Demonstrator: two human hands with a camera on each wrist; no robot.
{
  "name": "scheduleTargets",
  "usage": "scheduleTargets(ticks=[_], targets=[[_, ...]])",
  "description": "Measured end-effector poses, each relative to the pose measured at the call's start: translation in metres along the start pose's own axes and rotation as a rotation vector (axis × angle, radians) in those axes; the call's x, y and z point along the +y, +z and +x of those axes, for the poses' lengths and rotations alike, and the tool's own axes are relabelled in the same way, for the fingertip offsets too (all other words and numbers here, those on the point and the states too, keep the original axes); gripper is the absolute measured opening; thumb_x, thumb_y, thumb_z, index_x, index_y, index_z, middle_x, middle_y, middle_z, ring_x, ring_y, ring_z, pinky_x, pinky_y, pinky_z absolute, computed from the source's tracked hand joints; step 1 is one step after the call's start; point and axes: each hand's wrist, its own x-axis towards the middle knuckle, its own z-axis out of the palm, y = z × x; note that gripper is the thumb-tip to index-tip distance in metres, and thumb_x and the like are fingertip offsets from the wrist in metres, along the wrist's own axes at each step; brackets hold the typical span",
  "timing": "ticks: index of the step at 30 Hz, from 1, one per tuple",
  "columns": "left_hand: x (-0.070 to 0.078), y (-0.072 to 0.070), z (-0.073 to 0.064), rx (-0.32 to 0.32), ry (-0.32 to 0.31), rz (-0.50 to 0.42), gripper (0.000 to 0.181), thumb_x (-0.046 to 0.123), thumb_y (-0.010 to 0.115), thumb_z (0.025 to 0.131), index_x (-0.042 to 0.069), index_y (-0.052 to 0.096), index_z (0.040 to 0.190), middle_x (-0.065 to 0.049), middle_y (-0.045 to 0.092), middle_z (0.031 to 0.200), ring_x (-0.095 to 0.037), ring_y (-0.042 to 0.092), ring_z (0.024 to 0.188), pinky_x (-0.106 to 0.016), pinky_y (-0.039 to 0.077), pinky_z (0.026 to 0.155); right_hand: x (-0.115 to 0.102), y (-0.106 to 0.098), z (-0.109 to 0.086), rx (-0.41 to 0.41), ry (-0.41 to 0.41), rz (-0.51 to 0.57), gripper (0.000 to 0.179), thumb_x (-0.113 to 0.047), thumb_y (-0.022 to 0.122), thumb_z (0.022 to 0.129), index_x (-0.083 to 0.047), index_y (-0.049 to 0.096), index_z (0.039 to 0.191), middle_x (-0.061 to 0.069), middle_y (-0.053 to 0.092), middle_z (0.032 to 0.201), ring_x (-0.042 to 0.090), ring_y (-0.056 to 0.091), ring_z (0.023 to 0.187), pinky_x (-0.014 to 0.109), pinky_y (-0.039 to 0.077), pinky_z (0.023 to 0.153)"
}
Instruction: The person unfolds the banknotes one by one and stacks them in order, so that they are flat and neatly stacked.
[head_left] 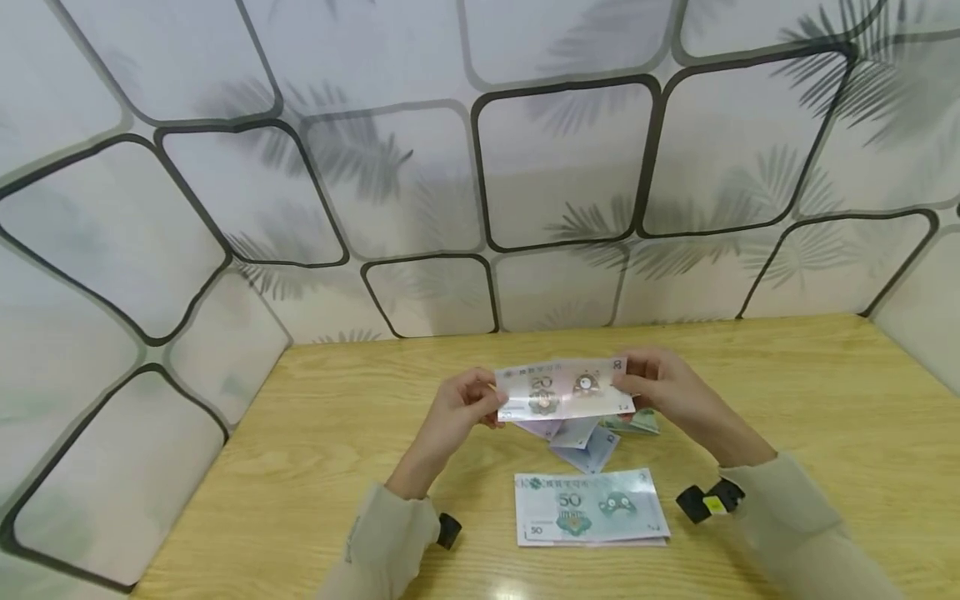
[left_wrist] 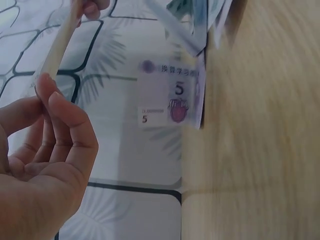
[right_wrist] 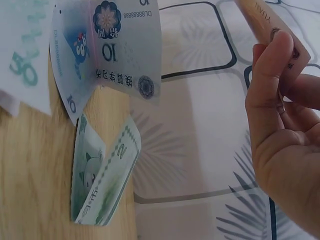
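Note:
Both hands stretch a brownish-pink practice banknote (head_left: 562, 390) flat above the table. My left hand (head_left: 450, 412) pinches its left end between thumb and fingers, and my right hand (head_left: 671, 387) pinches the right end. Beneath and just behind it lie loose creased notes: a purple 5 note (left_wrist: 170, 95), a blue 10 note (right_wrist: 127, 45) and a folded green note (right_wrist: 107, 175), partly hidden by the held note in the head view. Closer to me, a green 50 note (head_left: 592, 507) tops a small flat stack, with the edge of another note showing below.
The wood-grain table (head_left: 337, 433) ends at a wall (head_left: 420, 183) with a black-outlined tile and leaf pattern. A dark wrist camera (head_left: 708, 502) sits at the right sleeve, and another small dark device (head_left: 448, 531) at the left cuff.

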Motion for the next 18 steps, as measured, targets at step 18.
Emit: scheduleTargets(ticks=[18], targets=[[0.007,0.015,-0.006,0.038,-0.008,-0.027,0.012,-0.002,0.065,0.097,-0.013,0.063,0.097,-0.002,0.067,0.076,-0.01,0.063,0.061,-0.023,0.056,0.064,-0.001,-0.007,-0.011,-0.018,-0.088,0.032,0.028,0.003,0.05,0.104,0.024,0.05,0.122,0.007,0.069,0.098,0.013,0.063,0.068,0.026,0.055,0.056]])
